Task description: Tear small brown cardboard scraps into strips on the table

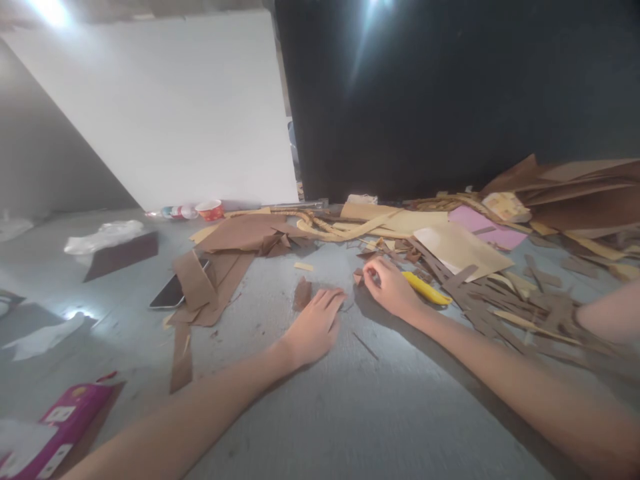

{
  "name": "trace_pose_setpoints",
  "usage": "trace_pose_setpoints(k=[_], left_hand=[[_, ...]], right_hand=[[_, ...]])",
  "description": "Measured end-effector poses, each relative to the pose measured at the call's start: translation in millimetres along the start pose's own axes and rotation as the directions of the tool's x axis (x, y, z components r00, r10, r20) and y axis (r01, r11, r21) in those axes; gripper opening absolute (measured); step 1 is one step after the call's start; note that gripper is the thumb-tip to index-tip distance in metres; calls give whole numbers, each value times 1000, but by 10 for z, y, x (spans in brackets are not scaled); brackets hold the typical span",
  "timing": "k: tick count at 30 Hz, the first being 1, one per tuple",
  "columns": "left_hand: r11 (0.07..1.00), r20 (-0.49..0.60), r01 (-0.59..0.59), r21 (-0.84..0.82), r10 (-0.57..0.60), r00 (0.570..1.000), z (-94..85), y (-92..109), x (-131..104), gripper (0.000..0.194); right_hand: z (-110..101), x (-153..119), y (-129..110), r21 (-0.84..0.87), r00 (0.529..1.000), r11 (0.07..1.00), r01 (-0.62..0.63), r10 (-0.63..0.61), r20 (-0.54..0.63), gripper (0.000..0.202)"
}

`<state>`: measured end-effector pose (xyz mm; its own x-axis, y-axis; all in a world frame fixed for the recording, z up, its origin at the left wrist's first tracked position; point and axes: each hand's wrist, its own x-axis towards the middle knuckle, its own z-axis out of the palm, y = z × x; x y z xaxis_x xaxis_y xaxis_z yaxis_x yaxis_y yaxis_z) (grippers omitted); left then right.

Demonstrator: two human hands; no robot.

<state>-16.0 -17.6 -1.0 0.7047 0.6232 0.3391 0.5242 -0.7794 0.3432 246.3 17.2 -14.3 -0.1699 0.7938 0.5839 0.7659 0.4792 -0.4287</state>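
My left hand point(315, 323) rests on the grey table with its fingers stretched out and nothing in them. Just beyond its knuckles lies a small brown piece of paper or leather point(302, 294). My right hand point(389, 285) is curled, thumb and fingers pinched at a small folded brown scrap point(359, 276). Right beside that hand, a yellow, long, slightly curved object point(427, 289) lies on the table; its kind is unclear. A thin dark sliver point(365, 347) lies between my forearms. Brown strips point(480, 310) are heaped to the right.
A phone point(170, 291) lies partly under brown sheets point(230, 287) at left. Nearer stands a purple box point(75, 417). White and black panels point(450, 93) rise behind. Pink point(487, 227) and tan sheets point(460, 250) lie back right. Another person's forearm point(610, 313) enters from the right.
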Motion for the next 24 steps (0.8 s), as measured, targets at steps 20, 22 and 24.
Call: trace_pose_setpoints(k=[20, 22, 24], left_hand=[[999, 49, 33, 9, -34, 998, -5, -29, 16, 52], [999, 48, 34, 4, -34, 998, 2, -38, 14, 53], [999, 43, 38, -5, -37, 998, 7, -39, 14, 53]], right_hand=[[-87, 8, -60, 119, 896, 934, 336, -356, 266, 19], [-93, 12, -60, 128, 910, 945, 300, -323, 258, 19], [-77, 8, -55, 126, 921, 952, 280, -303, 242, 18]])
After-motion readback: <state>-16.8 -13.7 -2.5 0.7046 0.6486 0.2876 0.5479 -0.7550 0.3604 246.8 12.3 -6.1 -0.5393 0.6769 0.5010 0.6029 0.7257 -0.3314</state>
